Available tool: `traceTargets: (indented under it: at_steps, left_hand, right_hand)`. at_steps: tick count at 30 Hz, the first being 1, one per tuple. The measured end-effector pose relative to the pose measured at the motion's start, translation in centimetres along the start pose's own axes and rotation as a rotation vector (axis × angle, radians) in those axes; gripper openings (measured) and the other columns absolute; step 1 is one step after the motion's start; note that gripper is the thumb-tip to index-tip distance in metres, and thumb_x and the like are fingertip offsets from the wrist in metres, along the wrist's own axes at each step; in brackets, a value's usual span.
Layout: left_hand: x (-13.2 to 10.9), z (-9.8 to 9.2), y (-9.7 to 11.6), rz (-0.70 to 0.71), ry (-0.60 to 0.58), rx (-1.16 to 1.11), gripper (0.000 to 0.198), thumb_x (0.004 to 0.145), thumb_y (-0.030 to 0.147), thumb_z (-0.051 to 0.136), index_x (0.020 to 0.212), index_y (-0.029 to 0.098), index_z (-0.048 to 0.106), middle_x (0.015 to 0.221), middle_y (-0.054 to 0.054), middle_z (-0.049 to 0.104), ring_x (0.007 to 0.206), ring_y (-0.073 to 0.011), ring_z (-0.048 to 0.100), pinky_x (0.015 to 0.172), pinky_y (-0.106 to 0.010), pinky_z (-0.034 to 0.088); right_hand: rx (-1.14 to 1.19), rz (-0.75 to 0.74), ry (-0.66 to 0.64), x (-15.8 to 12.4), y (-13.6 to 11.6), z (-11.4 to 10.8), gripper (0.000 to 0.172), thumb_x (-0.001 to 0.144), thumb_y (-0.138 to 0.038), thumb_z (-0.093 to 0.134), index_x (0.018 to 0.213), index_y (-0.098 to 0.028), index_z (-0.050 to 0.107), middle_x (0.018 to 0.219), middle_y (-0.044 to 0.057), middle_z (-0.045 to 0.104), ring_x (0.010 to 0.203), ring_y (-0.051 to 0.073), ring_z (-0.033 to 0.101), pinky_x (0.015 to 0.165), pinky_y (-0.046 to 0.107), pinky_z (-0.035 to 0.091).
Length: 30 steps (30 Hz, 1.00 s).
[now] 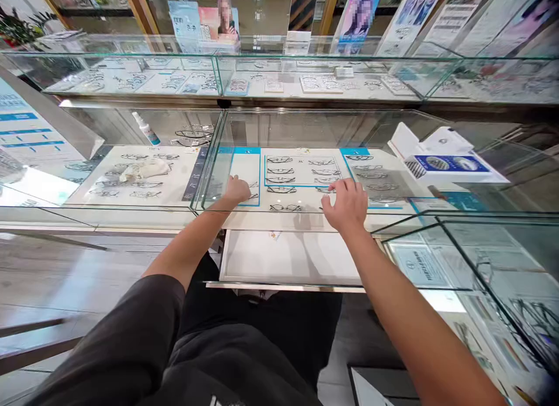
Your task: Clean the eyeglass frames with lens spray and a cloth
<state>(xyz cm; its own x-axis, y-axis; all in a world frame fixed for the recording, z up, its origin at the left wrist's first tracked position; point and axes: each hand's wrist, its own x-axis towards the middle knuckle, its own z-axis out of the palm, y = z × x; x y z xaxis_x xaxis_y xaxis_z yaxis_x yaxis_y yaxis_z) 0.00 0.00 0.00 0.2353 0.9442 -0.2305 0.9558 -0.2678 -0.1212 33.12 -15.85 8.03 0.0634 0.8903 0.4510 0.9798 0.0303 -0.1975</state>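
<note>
My left hand [238, 189] is inside the glass display counter, its fingers curled down over the left card. Parts of dark eyeglasses [254, 185] show beside its fingertips; what the fingers hold, if anything, is hidden. My right hand [348, 204] hovers over the right side of the white board, thumb and index finger apart. Close to its fingertips lies a pair of eyeglasses [324, 189], partly covered. Between my hands, several eyeglasses [280, 180] lie in a column, with round-lensed glasses [285, 208] nearest me.
An open drawer [283, 257] juts out at my waist. Glass panes [205, 155] edge the display. To the left stand a spray bottle [146, 129] and a crumpled cloth [145, 169]. An open white box [445, 155] sits at right, above another glass case [489, 266].
</note>
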Motion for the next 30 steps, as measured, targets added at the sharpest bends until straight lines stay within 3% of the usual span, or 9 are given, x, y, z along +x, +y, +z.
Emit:
traceTargets:
  at_steps: [5,11,16,18,21,24,25,27,30]
  left_hand:
    - [-0.5,-0.6,0.4,0.026,0.015,-0.014,0.046,0.098,0.027,0.053,0.13,0.013,0.081,0.145,-0.024,0.072,0.15,-0.0444,0.048,0.12,-0.06,0.033]
    - [-5.4,-2.0,1.9,0.09,0.05,-0.016,0.054,0.097,0.029,0.057,0.147,0.011,0.068,0.183,-0.024,0.032,0.169,-0.0478,0.022,0.131,-0.065,0.021]
    - [-12.6,-3.5,2.7,0.233,-0.093,-0.061,0.051,0.099,0.043,0.062,0.145,0.022,0.07,0.171,-0.017,0.055,0.159,-0.0422,0.045,0.127,-0.06,0.034]
    - [-16.2,-5.1,2.3,0.335,-0.201,-0.108,0.051,0.099,0.054,0.064,0.143,0.03,0.072,0.162,-0.011,0.066,0.15,-0.0366,0.057,0.124,-0.052,0.041]
    - [-21.4,-9.5,0.7,0.699,-0.43,-0.319,0.05,0.103,0.057,0.062,0.143,0.031,0.073,0.153,-0.008,0.073,0.144,-0.0321,0.064,0.123,-0.043,0.041]
    - [-23.9,-15.2,-1.8,0.763,-0.572,-0.394,0.049,0.1,0.061,0.067,0.143,0.037,0.074,0.136,-0.002,0.081,0.119,-0.0255,0.076,0.102,-0.032,0.052]
    - [-23.7,-17.0,-2.9,0.744,-0.553,-0.418,0.049,0.103,0.06,0.064,0.145,0.036,0.073,0.139,-0.002,0.08,0.119,-0.0238,0.076,0.099,-0.03,0.053]
    - [-21.8,-19.5,-5.7,0.586,-0.331,-0.375,0.052,0.105,0.062,0.058,0.147,0.034,0.071,0.148,-0.001,0.076,0.129,-0.0247,0.072,0.107,-0.031,0.052]
    - [-15.9,-20.6,-11.1,0.276,0.021,-0.166,0.055,0.103,0.059,0.059,0.148,0.03,0.071,0.153,-0.004,0.072,0.136,-0.0314,0.068,0.116,-0.042,0.049]
  right_hand:
    - [0.011,-0.011,0.011,-0.1,0.4,0.2,0.018,0.095,-0.03,0.059,0.108,-0.02,0.066,0.119,0.018,0.068,0.107,0.037,0.054,0.085,0.047,0.035]
    - [0.016,-0.016,0.022,-0.1,0.5,0.4,0.016,0.095,-0.031,0.059,0.106,-0.021,0.065,0.116,0.017,0.068,0.106,0.037,0.053,0.083,0.046,0.034]
    - [0.022,-0.016,0.032,-0.1,0.3,0.4,0.016,0.095,-0.032,0.059,0.105,-0.021,0.065,0.115,0.017,0.068,0.104,0.037,0.053,0.083,0.046,0.034]
    - [0.03,-0.015,0.038,-0.1,0.3,0.4,0.016,0.095,-0.032,0.059,0.105,-0.021,0.066,0.115,0.017,0.068,0.104,0.037,0.053,0.084,0.046,0.034]
    - [0.031,-0.019,0.042,-0.2,0.4,0.5,0.016,0.095,-0.032,0.059,0.105,-0.022,0.066,0.113,0.016,0.068,0.103,0.036,0.053,0.083,0.045,0.034]
    - [0.013,-0.025,0.047,-0.2,0.5,0.5,0.017,0.097,-0.033,0.058,0.105,-0.021,0.067,0.111,0.016,0.069,0.103,0.036,0.053,0.083,0.046,0.034]
    - [0.005,-0.026,0.046,-0.3,0.5,0.6,0.018,0.097,-0.033,0.057,0.106,-0.021,0.067,0.111,0.016,0.069,0.104,0.037,0.054,0.083,0.046,0.034]
    - [-0.011,-0.022,0.038,-0.3,0.6,0.6,0.019,0.098,-0.033,0.057,0.107,-0.021,0.068,0.111,0.016,0.069,0.105,0.037,0.055,0.083,0.046,0.035]
    - [-0.025,-0.018,0.028,-0.3,0.8,0.7,0.019,0.098,-0.034,0.056,0.107,-0.021,0.068,0.11,0.016,0.07,0.106,0.037,0.056,0.082,0.045,0.034]
